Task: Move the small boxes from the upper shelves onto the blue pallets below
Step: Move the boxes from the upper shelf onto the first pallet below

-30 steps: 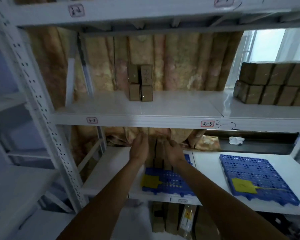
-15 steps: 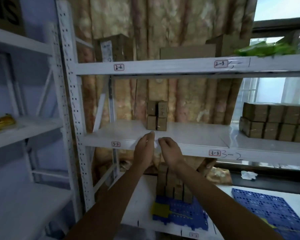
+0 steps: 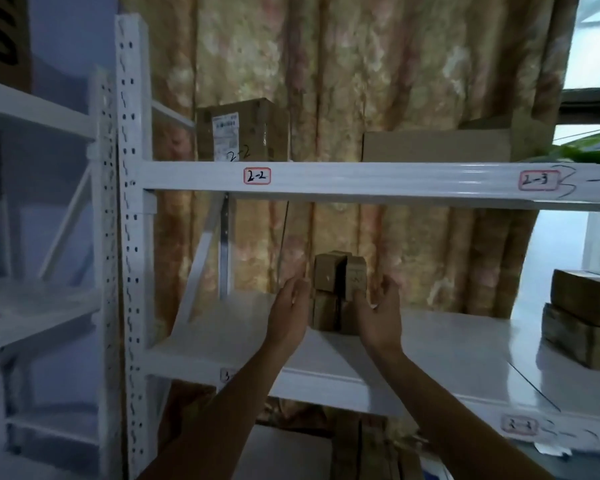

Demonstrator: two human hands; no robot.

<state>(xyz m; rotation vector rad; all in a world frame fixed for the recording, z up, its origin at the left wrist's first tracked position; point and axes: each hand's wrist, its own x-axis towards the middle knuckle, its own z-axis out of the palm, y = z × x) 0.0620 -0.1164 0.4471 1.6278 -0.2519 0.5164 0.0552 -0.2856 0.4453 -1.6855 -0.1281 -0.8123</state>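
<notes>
Both hands have been brought up from the pallet level: left hand (image 3: 290, 306) and right hand (image 3: 378, 308) spread flat either side of the small-box stack (image 3: 338, 289), nothing gripped yet, so another load looks next.

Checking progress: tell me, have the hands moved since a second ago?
Yes. Both hands, left and right, rose from below the shelf to flank the small boxes on it.

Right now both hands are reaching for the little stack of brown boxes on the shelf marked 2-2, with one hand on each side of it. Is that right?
Not quite. The little stack of brown boxes sits on the shelf below the one marked 2-2, as the head view shows. The rest is right: the left hand and right hand reach for it, one on each side.
</notes>
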